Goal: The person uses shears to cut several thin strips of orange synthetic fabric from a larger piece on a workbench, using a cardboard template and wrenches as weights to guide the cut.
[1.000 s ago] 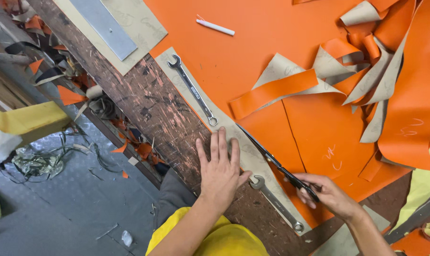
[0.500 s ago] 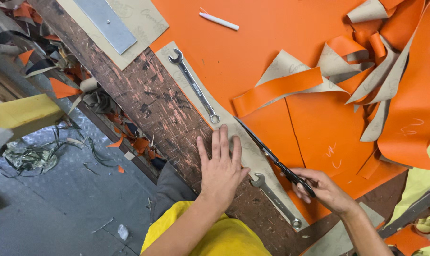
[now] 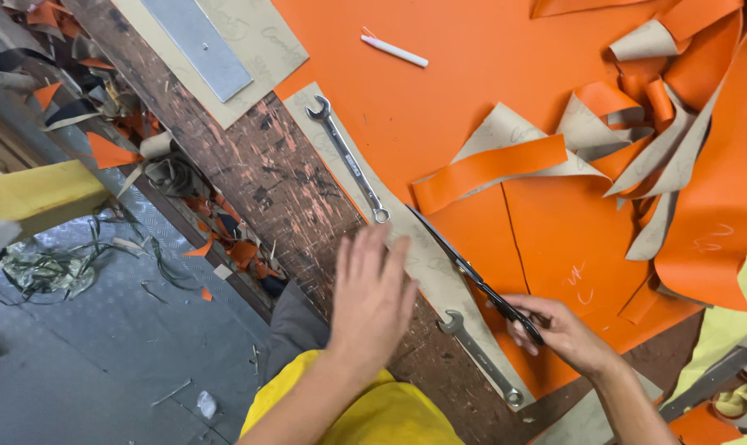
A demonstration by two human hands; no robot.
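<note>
A: While the right hand [image 3: 567, 334] is closed through the handles of the black scissors [image 3: 472, 276], the blades point up and away from it, lying open along the edge of the orange sheet [image 3: 571, 247].

B: And the left hand [image 3: 372, 301]?

A: It's open, fingers spread, palm down, a bit blurred. It sits over the beige backing strip [image 3: 427, 268] just to the left of the blades. Whether it presses the strip or hovers, cannot tell.

B: How would the sheet handle?

A: It looks thin and floppy, like leatherette, light, with a smooth orange face that is probably a bit slippery. The curled offcuts [image 3: 653, 107] up and right of the right hand show how limp it is. Best held flat with a spread palm close beside the cut line, not pinched at an edge.

B: Scissors?

A: Stiff metal with sharp, long blades, so grip stays in the handle loops only.

B: Anything else near?

A: One wrench [image 3: 480, 358] lies between the two hands on the strip, and a second wrench [image 3: 347, 156] lies above the left hand. Both look heavy enough to act as weights. A white marker [image 3: 395, 51] lies far up on the sheet. The worn wooden surface [image 3: 266, 181] shows to the left.
</note>
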